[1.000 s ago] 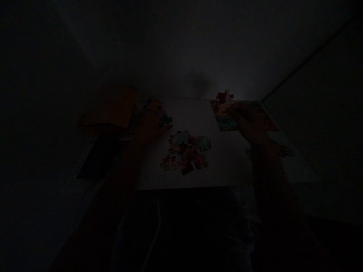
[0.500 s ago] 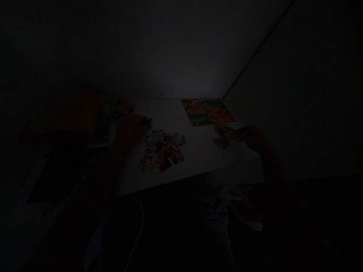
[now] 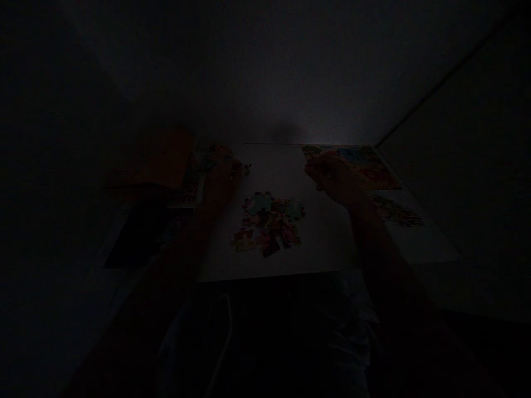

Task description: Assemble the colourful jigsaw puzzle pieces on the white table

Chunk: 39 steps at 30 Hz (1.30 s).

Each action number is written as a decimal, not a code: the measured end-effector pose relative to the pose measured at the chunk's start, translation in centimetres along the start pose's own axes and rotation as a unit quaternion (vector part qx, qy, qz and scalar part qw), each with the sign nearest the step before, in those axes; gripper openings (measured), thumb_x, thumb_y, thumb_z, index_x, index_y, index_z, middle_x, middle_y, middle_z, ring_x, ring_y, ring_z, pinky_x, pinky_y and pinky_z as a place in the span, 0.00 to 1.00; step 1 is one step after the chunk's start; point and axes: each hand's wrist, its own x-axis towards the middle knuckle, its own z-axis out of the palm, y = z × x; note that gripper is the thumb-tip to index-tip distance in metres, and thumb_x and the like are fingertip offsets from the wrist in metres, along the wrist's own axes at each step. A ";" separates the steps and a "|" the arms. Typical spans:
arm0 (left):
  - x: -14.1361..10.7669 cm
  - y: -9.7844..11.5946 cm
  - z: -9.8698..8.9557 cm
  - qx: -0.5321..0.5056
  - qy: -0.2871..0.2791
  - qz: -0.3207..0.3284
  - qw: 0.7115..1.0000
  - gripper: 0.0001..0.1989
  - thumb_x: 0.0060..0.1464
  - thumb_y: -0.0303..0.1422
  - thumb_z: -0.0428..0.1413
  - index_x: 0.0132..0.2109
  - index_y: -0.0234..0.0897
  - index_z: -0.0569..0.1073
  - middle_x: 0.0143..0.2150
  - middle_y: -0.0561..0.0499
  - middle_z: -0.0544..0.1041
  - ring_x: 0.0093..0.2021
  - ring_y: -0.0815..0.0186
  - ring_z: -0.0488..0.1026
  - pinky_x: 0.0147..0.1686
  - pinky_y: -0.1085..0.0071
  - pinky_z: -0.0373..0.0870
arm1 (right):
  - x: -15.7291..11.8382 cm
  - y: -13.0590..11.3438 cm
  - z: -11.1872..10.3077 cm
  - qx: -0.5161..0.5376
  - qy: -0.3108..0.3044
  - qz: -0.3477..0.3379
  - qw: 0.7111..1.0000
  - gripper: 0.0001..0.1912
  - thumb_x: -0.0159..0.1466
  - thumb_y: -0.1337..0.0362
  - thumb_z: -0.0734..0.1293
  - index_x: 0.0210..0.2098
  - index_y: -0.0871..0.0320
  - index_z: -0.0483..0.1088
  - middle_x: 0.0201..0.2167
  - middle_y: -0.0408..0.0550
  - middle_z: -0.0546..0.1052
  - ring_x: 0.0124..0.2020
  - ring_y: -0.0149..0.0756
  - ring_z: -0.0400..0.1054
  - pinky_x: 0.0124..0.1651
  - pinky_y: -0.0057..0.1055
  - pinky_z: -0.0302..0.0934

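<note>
Dim room [image 3: 265,72], white tabletop [image 3: 277,171] holding orange sheet [image 3: 161,160] upper left, jigsaw pieces [image 3: 267,224] mid-frame, puzzle section [image 3: 357,166] upper right; left hand [image 3: 222,179], right hand [image 3: 334,178] hovering, fingers narrowed, grip unclear in dark. Right forearm [image 3: 381,260] sweeping low risks scattering pcs.

The left hand [image 3: 219,185] and right hand [image 3: 332,177] are showing bare forearms. A pale garment [image 3: 332,326] is covering the lap, with a thin white cord [image 3: 219,342] hanging there.
</note>
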 end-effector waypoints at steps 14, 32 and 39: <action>-0.4 2.4 1.0 -0.228 -0.023 -0.045 0.972 0.10 0.77 0.41 0.73 0.54 0.43 0.84 0.57 0.44 0.90 0.57 0.55 0.90 0.54 0.63 0.92 | -0.5 -1.3 8.2 0.107 -0.104 -0.039 0.988 0.28 0.77 0.28 0.78 0.47 0.47 0.86 0.47 0.52 0.88 0.44 0.49 0.77 0.50 0.47 0.75; -0.4 -2.6 -7.3 0.134 -0.197 -0.019 0.971 0.33 0.46 0.50 0.86 0.57 0.45 0.91 0.63 0.40 0.90 0.69 0.37 0.85 0.71 0.50 0.82 | 0.0 0.9 7.0 0.085 -0.047 -0.025 0.995 0.25 0.74 0.34 0.81 0.43 0.47 0.78 0.38 0.48 0.81 0.39 0.45 0.71 0.42 0.41 0.68; -0.6 -0.7 -6.1 0.150 -0.184 -0.002 0.971 0.19 0.64 0.46 0.77 0.58 0.45 0.93 0.60 0.41 0.93 0.64 0.41 0.88 0.69 0.52 0.83 | 0.1 0.7 7.0 0.059 -0.055 -0.019 0.997 0.25 0.74 0.34 0.80 0.43 0.48 0.80 0.38 0.50 0.83 0.38 0.46 0.73 0.43 0.43 0.69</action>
